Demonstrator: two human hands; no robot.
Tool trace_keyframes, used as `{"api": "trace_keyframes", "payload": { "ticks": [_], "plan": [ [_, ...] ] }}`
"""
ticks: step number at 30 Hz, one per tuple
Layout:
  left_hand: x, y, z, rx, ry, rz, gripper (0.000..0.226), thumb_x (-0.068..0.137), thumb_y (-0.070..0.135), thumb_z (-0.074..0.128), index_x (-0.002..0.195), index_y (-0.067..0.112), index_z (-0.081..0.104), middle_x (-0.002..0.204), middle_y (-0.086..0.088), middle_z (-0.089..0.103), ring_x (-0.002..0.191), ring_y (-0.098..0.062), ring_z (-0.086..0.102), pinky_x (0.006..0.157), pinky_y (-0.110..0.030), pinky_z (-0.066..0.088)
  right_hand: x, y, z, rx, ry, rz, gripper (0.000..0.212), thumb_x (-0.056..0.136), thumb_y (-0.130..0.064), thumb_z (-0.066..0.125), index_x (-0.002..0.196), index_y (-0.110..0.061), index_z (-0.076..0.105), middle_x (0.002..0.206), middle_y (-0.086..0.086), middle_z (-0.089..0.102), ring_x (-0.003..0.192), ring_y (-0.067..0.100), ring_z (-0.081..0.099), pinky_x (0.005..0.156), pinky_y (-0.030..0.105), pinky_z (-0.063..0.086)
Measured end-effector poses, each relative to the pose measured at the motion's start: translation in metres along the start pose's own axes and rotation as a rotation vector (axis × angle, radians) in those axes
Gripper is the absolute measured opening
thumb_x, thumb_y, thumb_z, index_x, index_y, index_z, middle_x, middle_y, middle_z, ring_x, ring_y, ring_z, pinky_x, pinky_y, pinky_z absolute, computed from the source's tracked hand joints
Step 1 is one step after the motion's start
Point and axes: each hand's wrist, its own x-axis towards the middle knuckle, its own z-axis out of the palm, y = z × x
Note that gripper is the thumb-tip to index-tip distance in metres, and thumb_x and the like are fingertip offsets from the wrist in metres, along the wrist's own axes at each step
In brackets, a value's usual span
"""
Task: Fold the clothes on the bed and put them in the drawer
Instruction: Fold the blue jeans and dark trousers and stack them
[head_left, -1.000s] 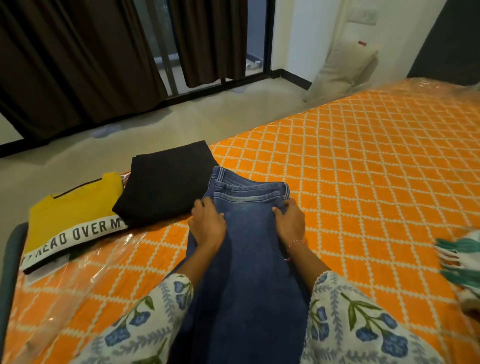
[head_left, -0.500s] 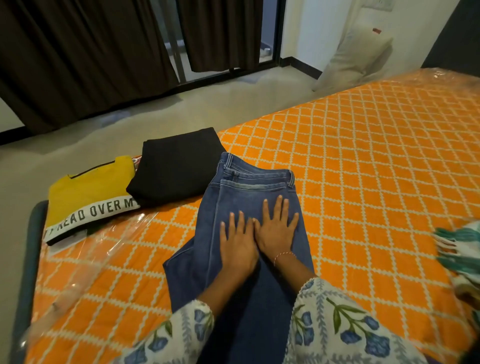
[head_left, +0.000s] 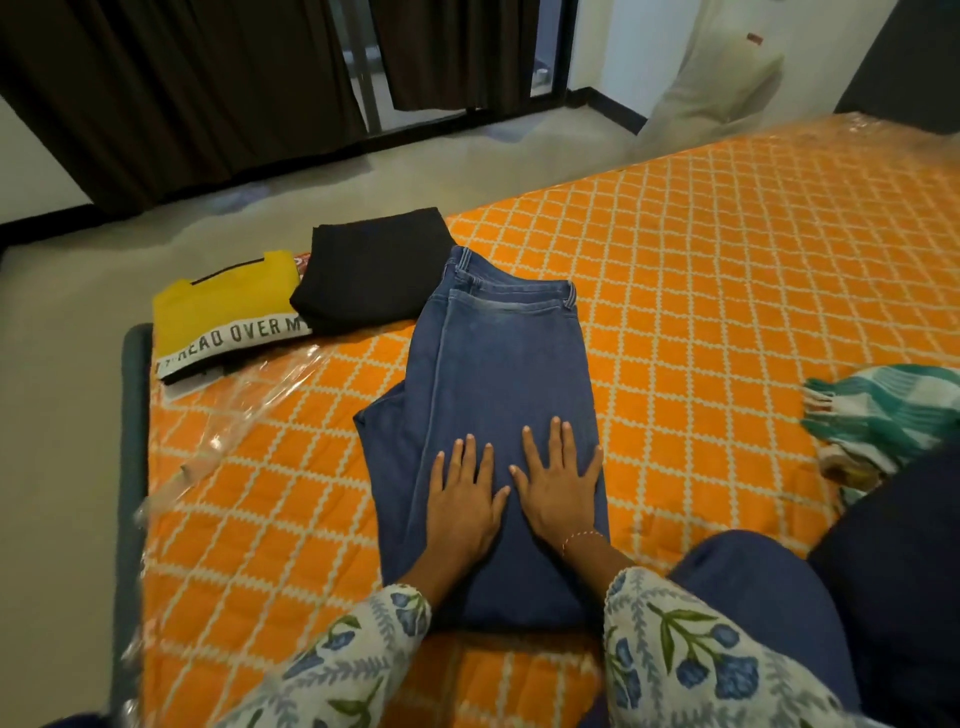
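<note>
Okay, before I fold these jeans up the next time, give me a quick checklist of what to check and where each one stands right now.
1. Jeans lying flat, legs stacked: ok.
2. Left hand and right hand both flat on the denim: ok.
3. Waistband end not overlapping the black folded garment: cannot tell, they meet at the corner.
4. Bare bed to the right of the jeans: ok.
5. Yellow shirt already folded and apart from the jeans: ok.
6. Drawer ready: cannot tell, not in view.

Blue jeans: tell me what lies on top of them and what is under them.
On the blue jeans, the left hand and right hand press flat, fingers straight. Under them is the orange bedcover; the part directly beneath is covered.
</note>
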Motion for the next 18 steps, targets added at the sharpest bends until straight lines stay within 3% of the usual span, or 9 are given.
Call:
{"api": "trace_keyframes", "payload": {
  "ticks": [3, 6, 9, 11, 13, 14, 16, 18],
  "plan": [
    [-0.03, 0.001, 0.009, 0.005, -0.063, 0.086, 0.068, 0.086, 0.053, 0.032, 0.131, 0.007, 0.055, 0.135, -0.021, 0.052, 0.125, -0.033, 0.052, 0.11, -0.042, 0.015, -0.027, -0.001, 0.006, -0.019, -0.031, -0.054, 0.069, 0.098, -0.052, 0.007, 0.132, -0.016, 0.056, 0.137, 0.021, 0.051, 0.126, 0.036, 0.051, 0.101, 0.061, 0.017],
    [-0.056, -0.009, 0.01, 0.071, -0.116, 0.225, 0.084, 0.088, 0.07, 0.024, 0.146, 0.01, 0.031, 0.152, -0.021, 0.026, 0.141, -0.032, 0.027, 0.114, -0.041, 0.002, -0.05, 0.003, 0.014, -0.067, -0.02, -0.137, 0.078, 0.098, -0.053, -0.002, 0.13, -0.015, 0.058, 0.134, 0.022, 0.053, 0.123, 0.038, 0.053, 0.104, 0.058, 0.011],
    [-0.072, -0.017, 0.015, 0.218, -0.152, 0.288, 0.106, 0.076, 0.087, 0.016, 0.143, 0.008, 0.04, 0.148, -0.019, 0.037, 0.137, -0.031, 0.036, 0.113, -0.042, 0.006, -0.067, 0.006, 0.021, -0.062, -0.039, -0.187, 0.081, 0.097, -0.057, -0.001, 0.128, -0.014, 0.06, 0.133, 0.023, 0.054, 0.119, 0.038, 0.056, 0.105, 0.056, 0.009],
    [-0.076, -0.024, 0.022, 0.277, -0.173, 0.306, 0.111, 0.072, 0.09, 0.016, 0.142, 0.008, 0.04, 0.146, -0.021, 0.039, 0.135, -0.034, 0.038, 0.114, -0.046, 0.015, -0.08, 0.008, 0.012, -0.088, -0.038, -0.18, 0.092, 0.092, -0.063, -0.012, 0.134, -0.013, 0.053, 0.139, 0.024, 0.047, 0.125, 0.039, 0.05, 0.105, 0.059, 0.014],
    [-0.084, -0.03, 0.017, 0.355, -0.15, 0.378, 0.102, 0.074, 0.082, 0.022, 0.144, 0.009, 0.036, 0.145, -0.024, 0.039, 0.134, -0.036, 0.039, 0.112, -0.048, 0.027, -0.087, 0.01, 0.0, -0.155, -0.132, -0.215, 0.121, 0.061, -0.073, -0.04, 0.152, -0.018, 0.018, 0.157, 0.021, 0.011, 0.144, 0.036, 0.018, 0.111, 0.061, 0.003],
    [-0.086, -0.031, 0.012, 0.391, -0.127, 0.422, 0.094, 0.08, 0.073, 0.029, 0.147, 0.008, 0.028, 0.149, -0.026, 0.031, 0.138, -0.037, 0.034, 0.112, -0.047, 0.027, -0.089, 0.012, -0.006, -0.168, -0.208, -0.227, 0.132, 0.041, -0.075, -0.047, 0.153, -0.022, 0.0, 0.159, 0.017, -0.007, 0.147, 0.031, 0.0, 0.112, 0.06, -0.005],
    [-0.094, -0.024, -0.004, 0.44, -0.127, 0.403, 0.076, 0.095, 0.049, 0.038, 0.151, 0.007, 0.007, 0.155, -0.025, 0.011, 0.144, -0.036, 0.018, 0.115, -0.043, 0.019, -0.091, 0.013, -0.019, -0.134, -0.294, -0.252, 0.143, 0.024, -0.082, -0.044, 0.151, -0.027, -0.01, 0.158, 0.011, -0.019, 0.147, 0.026, -0.014, 0.112, 0.057, -0.011],
    [-0.097, -0.018, -0.013, 0.408, -0.146, 0.332, 0.064, 0.098, 0.036, 0.039, 0.15, 0.006, 0.015, 0.153, -0.023, 0.021, 0.138, -0.035, 0.031, 0.106, -0.042, 0.032, -0.094, 0.012, -0.03, -0.077, -0.35, -0.297, 0.141, 0.029, -0.093, -0.027, 0.152, -0.028, -0.006, 0.158, 0.01, -0.018, 0.147, 0.025, -0.014, 0.112, 0.06, -0.013]
  ]
}}
